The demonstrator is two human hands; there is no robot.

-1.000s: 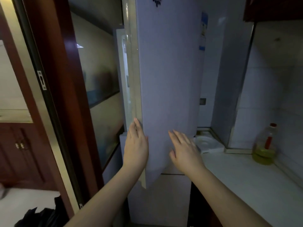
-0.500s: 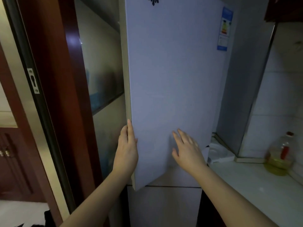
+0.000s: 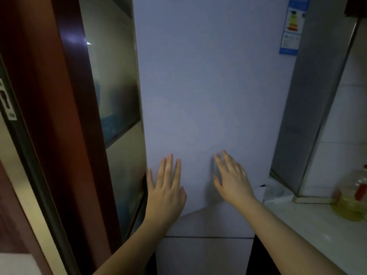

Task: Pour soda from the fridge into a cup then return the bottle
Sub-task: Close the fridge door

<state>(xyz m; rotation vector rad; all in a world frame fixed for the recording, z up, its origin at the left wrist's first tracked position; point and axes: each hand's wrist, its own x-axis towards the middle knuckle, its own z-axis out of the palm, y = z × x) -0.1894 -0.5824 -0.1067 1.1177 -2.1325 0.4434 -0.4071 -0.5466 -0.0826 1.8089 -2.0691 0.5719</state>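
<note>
left hand grip: the left hand [image 3: 165, 190] lies flat on the fridge door [image 3: 208, 96] near its lower left edge, fingers straight and close together; half a second ago it was wrapped over that edge, now it sits on the face
right hand grip: the right hand [image 3: 232, 180] is spread, fingers straight, pressing the same door just right of the left hand, much where it was before
fridge door: now nearly flush with the fridge front (a second ago it stood well ajar with the lit inside showing); its lower corner overlaps the lower door [image 3: 204, 255]
soda bottle: not visible, the fridge front hides the inside
energy label [image 3: 294, 24]: blue, at the door's upper right
table [image 3: 317, 231]: pale top to the right, carrying an oil bottle [image 3: 353, 197] with a red cap near the tiled wall
left side: a dark red door frame [image 3: 49, 116] with a glass panel
</note>
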